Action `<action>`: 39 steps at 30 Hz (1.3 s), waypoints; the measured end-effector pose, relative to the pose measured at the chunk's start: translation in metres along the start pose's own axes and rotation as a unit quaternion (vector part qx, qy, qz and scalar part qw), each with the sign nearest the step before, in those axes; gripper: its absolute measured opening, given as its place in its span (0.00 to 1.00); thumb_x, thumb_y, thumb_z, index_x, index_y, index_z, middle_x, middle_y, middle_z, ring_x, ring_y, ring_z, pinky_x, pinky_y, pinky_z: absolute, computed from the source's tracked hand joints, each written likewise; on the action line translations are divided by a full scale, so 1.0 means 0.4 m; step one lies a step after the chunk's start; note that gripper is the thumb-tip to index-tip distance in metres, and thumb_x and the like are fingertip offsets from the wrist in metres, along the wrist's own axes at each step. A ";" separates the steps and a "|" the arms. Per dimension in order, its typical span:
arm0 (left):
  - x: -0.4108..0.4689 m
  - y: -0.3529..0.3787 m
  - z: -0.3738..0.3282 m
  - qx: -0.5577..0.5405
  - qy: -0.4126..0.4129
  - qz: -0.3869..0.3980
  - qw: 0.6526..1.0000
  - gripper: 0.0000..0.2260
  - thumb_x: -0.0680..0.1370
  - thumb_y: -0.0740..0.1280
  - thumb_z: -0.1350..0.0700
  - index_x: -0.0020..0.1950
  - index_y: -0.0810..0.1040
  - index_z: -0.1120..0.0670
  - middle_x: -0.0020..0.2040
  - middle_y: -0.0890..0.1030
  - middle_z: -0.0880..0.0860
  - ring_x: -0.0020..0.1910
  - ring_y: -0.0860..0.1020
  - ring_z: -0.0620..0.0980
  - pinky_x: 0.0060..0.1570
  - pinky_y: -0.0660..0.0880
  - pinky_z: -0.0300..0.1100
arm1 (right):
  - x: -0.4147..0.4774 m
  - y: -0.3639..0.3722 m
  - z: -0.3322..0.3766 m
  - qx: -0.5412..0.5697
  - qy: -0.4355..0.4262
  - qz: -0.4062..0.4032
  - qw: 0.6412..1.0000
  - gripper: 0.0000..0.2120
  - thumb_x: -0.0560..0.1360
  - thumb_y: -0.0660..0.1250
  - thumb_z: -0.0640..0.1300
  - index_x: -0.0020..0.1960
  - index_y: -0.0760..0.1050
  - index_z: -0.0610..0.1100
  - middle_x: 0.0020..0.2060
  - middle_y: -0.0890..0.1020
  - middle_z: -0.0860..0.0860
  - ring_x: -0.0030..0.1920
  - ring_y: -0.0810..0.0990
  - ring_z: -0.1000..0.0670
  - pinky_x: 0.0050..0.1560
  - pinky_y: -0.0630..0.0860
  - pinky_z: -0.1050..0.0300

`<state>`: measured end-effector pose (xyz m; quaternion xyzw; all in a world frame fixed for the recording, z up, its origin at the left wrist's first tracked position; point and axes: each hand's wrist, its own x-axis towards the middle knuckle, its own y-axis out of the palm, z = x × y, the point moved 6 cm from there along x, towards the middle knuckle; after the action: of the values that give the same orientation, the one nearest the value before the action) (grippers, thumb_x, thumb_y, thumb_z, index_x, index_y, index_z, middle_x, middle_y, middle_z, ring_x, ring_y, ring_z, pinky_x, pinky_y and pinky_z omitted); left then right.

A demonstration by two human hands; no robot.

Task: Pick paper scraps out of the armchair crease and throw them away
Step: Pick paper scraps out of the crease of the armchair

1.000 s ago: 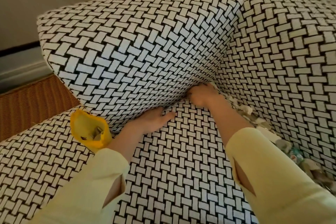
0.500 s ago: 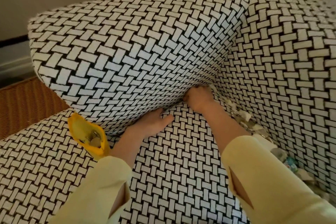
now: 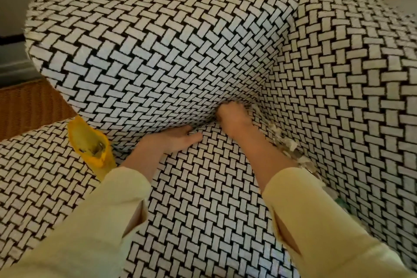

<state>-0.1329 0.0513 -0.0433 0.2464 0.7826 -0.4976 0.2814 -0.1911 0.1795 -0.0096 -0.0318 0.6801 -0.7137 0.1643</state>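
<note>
A black-and-white woven-pattern armchair fills the view. My left hand lies flat on the seat cushion, its fingers straight and pushed against the foot of the back cushion. My right hand is curled into a fist at the back corner crease; its fingertips are buried in the crease, so I cannot see whether it holds a scrap. Pale paper scraps line the crease between seat and right armrest, just right of my right forearm.
A yellow bag with some scraps inside stands open on the seat at the left, beside my left forearm. A wicker surface shows beyond the chair's left side. The right armrest rises close to my right arm.
My right hand has curled tighter and dug deeper into the corner crease. My left hand stays pressed on the seat. The camera has shifted closer and slightly to the right.
</note>
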 end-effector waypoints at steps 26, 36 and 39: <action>0.096 0.027 -0.329 0.049 0.148 -0.113 0.981 0.26 0.78 0.52 0.50 0.75 0.55 0.54 0.75 0.60 0.56 0.73 0.59 0.56 0.72 0.56 0.53 | 0.029 0.030 -0.192 -0.184 0.014 0.132 0.974 0.24 0.77 0.60 0.40 0.72 0.61 0.40 0.70 0.64 0.44 0.70 0.63 0.44 0.65 0.70 0.46; 0.100 0.028 -0.251 0.038 0.185 -0.219 0.957 0.20 0.79 0.50 0.49 0.71 0.62 0.52 0.71 0.67 0.53 0.68 0.66 0.55 0.65 0.64 0.53 | 0.053 0.013 -0.124 -0.341 0.091 0.184 0.917 0.09 0.77 0.55 0.42 0.43 0.70 0.40 0.31 0.69 0.49 0.26 0.66 0.51 0.20 0.61 0.62; 0.097 0.031 -0.234 0.036 0.197 -0.207 0.958 0.22 0.80 0.50 0.48 0.74 0.59 0.48 0.73 0.64 0.50 0.70 0.64 0.53 0.67 0.63 0.54 | 0.053 0.031 -0.138 -0.322 0.139 0.230 0.908 0.12 0.76 0.57 0.41 0.34 0.67 0.41 0.26 0.66 0.51 0.22 0.63 0.53 0.19 0.59 0.68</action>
<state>-0.1709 0.1459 -0.0454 0.1825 0.8380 -0.5143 0.0037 -0.2234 0.2265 -0.0295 0.1734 0.8775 -0.3956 0.2084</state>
